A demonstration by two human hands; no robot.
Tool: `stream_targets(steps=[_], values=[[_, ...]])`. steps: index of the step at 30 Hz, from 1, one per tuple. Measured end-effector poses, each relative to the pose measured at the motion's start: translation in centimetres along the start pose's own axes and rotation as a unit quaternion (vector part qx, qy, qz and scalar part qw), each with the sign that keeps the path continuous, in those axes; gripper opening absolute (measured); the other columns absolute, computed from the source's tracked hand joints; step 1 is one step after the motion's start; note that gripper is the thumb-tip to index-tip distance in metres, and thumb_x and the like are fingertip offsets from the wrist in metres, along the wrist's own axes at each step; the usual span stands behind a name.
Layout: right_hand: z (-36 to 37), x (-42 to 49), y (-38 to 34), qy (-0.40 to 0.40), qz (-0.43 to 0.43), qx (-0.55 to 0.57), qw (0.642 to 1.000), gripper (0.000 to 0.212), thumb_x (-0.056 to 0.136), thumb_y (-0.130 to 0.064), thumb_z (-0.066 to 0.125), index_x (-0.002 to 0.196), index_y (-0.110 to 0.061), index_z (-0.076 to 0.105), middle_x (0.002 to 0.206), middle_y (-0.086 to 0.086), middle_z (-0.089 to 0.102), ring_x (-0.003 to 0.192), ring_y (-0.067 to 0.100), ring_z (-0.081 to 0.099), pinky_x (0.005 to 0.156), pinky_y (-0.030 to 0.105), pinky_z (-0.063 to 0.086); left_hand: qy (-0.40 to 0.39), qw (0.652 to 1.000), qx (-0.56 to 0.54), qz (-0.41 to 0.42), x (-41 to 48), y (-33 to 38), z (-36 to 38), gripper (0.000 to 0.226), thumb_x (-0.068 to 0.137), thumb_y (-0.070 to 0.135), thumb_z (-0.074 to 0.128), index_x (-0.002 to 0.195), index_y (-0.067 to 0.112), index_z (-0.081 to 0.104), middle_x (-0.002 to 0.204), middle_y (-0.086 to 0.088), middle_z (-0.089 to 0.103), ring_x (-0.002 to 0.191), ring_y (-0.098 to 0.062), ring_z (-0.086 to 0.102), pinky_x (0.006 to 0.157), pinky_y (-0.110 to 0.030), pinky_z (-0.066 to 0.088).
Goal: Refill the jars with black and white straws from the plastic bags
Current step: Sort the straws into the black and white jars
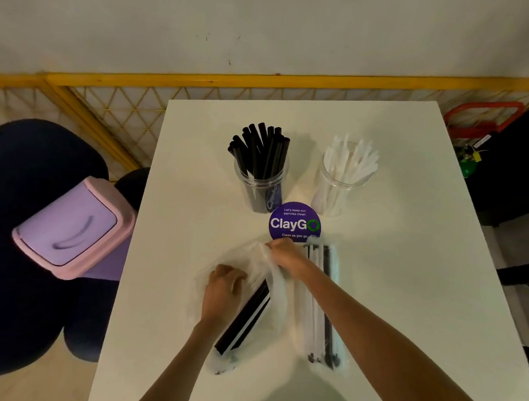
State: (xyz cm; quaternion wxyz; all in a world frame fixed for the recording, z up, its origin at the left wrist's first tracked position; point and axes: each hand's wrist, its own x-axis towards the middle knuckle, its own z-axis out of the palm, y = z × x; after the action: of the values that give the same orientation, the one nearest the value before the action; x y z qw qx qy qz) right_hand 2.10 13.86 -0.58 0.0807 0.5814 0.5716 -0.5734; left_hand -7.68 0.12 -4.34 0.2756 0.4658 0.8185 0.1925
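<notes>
Together, left hand [224,286] and right hand [284,255] grip the plastic bag [278,290], black straws [245,318] lying between the forearms.

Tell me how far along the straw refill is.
Early stage. The black-straw jar and white-straw jar each hold straws, though whether any were just added is unclear. In hand: the left hand and right hand grip the open end of the left bag, straws inside. Left: sorting those, plus the right bag lying beside it.

Tbl [395,240] w/ jars [259,184], bags [277,295], sticker [295,222]
</notes>
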Motion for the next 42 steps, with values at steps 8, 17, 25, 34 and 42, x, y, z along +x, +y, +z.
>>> stream_targets(steps=[8, 17, 25, 34, 42], values=[[-0.7, 0.4, 0.4, -0.063, 0.024, -0.026, 0.997, 0.031, 0.089, -0.005, 0.054, 0.12, -0.002, 0.057, 0.074, -0.002, 0.05, 0.059, 0.008, 0.043, 0.049, 0.016, 0.035, -0.009, 0.999, 0.007, -0.032, 1.3, 0.5, 0.5, 0.03, 0.087, 0.037, 0.059, 0.113, 0.022, 0.061, 0.123, 0.0, 0.052, 0.112, -0.022, 0.049, 0.092, -0.04, 0.042], [-1.3, 1.0, 0.6, -0.109, 0.004, -0.086, 0.99, 0.042, 0.082, 0.011, 0.053, 0.123, -0.001, 0.056, 0.085, 0.002, 0.054, 0.082, 0.014, 0.053, 0.06, 0.015, 0.04, -0.032, 0.989, 0.143, 0.024, 0.6, -0.2, 1.0, 0.056, 0.084, 0.05, 0.055, 0.13, 0.019, 0.05, 0.129, -0.005, 0.047, 0.115, -0.026, 0.045, 0.093, -0.036, 0.036], [-1.0, 1.9, 1.1, -0.054, -0.041, -0.114, 0.991, 0.044, 0.084, 0.008, 0.046, 0.123, -0.008, 0.058, 0.122, 0.013, 0.058, 0.105, 0.026, 0.056, 0.087, 0.031, 0.048, -0.037, 0.99, 0.122, -0.055, 1.1, 0.0, 0.2, 0.028, 0.088, 0.026, 0.054, 0.111, 0.01, 0.053, 0.114, -0.005, 0.052, 0.104, -0.023, 0.049, 0.081, -0.03, 0.043], [-0.5, 1.8, 1.0, 0.002, -0.066, -0.126, 0.99, 0.033, 0.089, 0.001, 0.047, 0.119, -0.006, 0.06, 0.116, 0.012, 0.063, 0.105, 0.026, 0.059, 0.087, 0.032, 0.048, -0.051, 0.994, -0.025, -0.095, 0.7, -0.9, -0.5, 0.008, 0.09, 0.017, 0.053, 0.088, 0.013, 0.047, 0.073, 0.0, 0.055, 0.068, -0.022, 0.054, 0.061, -0.032, 0.044], [-0.5, 1.6, 1.1, -0.038, -0.042, -0.053, 0.997, 0.028, 0.087, 0.001, 0.047, 0.112, 0.001, 0.06, 0.073, -0.003, 0.051, 0.077, 0.016, 0.053, 0.07, 0.023, 0.043, 0.0, 0.992, -0.05, -0.115, 0.4, -0.1, -0.1, 0.037, 0.093, 0.026, 0.051, 0.059, 0.02, 0.036, 0.059, 0.003, 0.042, 0.053, -0.011, 0.04, 0.048, -0.022, 0.026]])
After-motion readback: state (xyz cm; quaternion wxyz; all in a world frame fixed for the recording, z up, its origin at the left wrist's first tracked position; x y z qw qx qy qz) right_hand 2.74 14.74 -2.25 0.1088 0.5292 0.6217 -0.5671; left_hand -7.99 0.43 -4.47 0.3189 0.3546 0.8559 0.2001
